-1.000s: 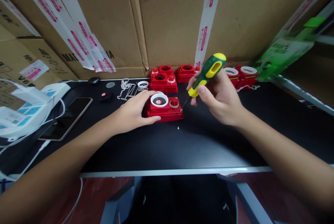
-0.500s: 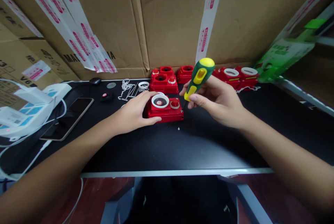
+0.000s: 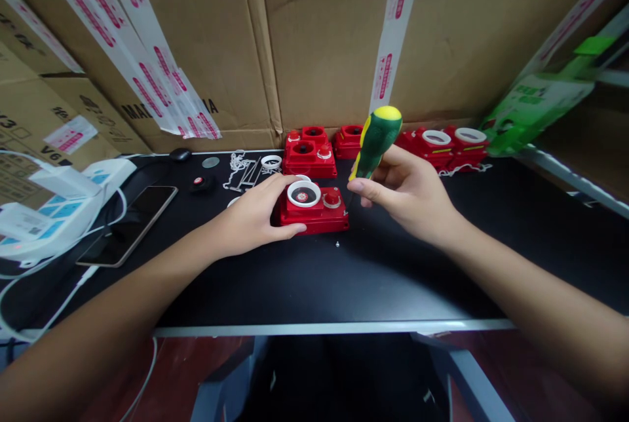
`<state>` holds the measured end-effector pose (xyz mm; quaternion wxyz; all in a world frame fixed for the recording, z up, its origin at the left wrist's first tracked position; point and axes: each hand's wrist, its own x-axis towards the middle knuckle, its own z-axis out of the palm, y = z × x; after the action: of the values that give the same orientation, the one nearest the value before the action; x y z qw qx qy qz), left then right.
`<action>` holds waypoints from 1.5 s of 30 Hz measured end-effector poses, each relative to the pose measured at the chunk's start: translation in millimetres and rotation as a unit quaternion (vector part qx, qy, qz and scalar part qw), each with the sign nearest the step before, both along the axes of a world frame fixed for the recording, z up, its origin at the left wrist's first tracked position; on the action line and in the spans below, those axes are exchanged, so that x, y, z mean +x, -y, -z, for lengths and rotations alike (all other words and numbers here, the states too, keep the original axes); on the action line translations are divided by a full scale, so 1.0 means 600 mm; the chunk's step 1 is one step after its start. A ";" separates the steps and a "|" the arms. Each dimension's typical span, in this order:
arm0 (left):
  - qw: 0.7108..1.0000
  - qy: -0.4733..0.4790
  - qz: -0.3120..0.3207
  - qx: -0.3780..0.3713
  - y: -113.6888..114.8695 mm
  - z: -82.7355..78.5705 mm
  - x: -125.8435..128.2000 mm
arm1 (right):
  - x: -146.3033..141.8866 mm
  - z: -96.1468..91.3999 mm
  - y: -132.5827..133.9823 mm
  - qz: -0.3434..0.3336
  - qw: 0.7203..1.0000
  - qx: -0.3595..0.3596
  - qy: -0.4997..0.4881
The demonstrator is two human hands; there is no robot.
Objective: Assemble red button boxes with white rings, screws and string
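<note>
My left hand [image 3: 260, 217] grips the left side of a red box-shaped device [image 3: 319, 220], thumb along its front and fingers behind. On the device's top are a white ring [image 3: 303, 194] around a dark round button and a red knob [image 3: 332, 197]. In my right hand [image 3: 405, 196] is a screwdriver [image 3: 376, 140] with a green and yellow handle, held tilted, its lower end near the device's right front corner. The shaft is dark and hard to make out, so I cannot tell if its tip touches a screw. A small screw [image 3: 337, 244] lies in front of the device.
More red devices [image 3: 309, 158] stand at the back, with others [image 3: 437, 147] to the right. White chains and rings [image 3: 246, 170] lie behind my left hand. Left are a phone [image 3: 130, 225], a power strip [image 3: 63, 206] and cables. A green bottle [image 3: 535, 107] leans at right, before cardboard boxes [image 3: 324, 35].
The screwdriver handle has turned in my right hand, its yellow patch now facing left. The device and my left hand sit almost the same, shifted very slightly in view.
</note>
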<state>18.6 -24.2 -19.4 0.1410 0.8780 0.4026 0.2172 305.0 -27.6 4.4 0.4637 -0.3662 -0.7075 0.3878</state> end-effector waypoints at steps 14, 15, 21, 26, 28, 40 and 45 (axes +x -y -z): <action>1.000 0.004 0.003 -0.009 0.001 -0.002 0.000 | 0.028 -0.017 -0.006 -0.048 0.998 0.035 0.014; 1.000 0.005 0.005 -0.008 0.001 -0.002 0.000 | 0.028 -0.015 -0.007 -0.037 0.998 0.036 0.022; 1.000 0.004 0.006 -0.004 0.000 -0.002 0.000 | 0.025 -0.018 -0.005 -0.044 0.999 0.024 0.019; 1.000 0.003 0.005 -0.005 0.002 -0.003 0.001 | 0.026 -0.021 -0.004 -0.071 0.997 0.005 0.009; 1.000 0.003 0.007 0.000 0.002 -0.004 0.002 | 0.025 -0.020 -0.005 -0.055 0.998 0.003 0.012; 1.000 -0.001 0.006 -0.003 0.003 -0.006 0.002 | 0.020 -0.022 -0.001 -0.059 0.998 0.005 0.015; 1.000 0.001 0.003 -0.008 0.002 -0.007 0.003 | 0.022 -0.024 -0.001 -0.072 0.997 0.002 0.017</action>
<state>20.3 -25.6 -15.2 0.1495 0.8779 0.4011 0.2145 318.3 -27.1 19.0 0.4231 -0.3196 -0.7408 0.4125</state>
